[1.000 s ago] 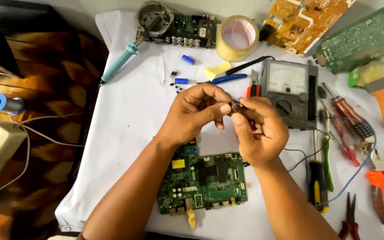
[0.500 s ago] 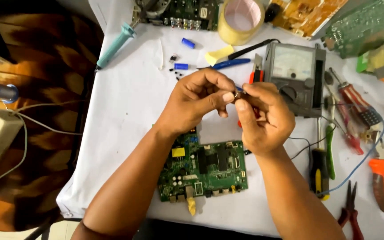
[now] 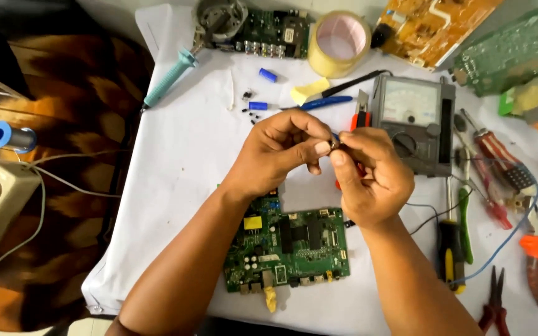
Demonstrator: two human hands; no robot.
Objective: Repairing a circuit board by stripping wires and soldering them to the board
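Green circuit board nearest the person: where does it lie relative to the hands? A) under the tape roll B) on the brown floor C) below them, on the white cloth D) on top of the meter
C: the green circuit board lies flat on the white cloth, beneath the left hand and right hand.

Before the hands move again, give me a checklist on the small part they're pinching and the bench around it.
1. Small part pinched between both hands: ok.
2. Left hand fingertips on it: ok.
3. Right hand fingertips on it: ok.
4. Part's type and leads: cannot tell, too small.
5. Green circuit board flat on the white cloth below the hands: ok.
6. Meter probes free of the hands: cannot tell.
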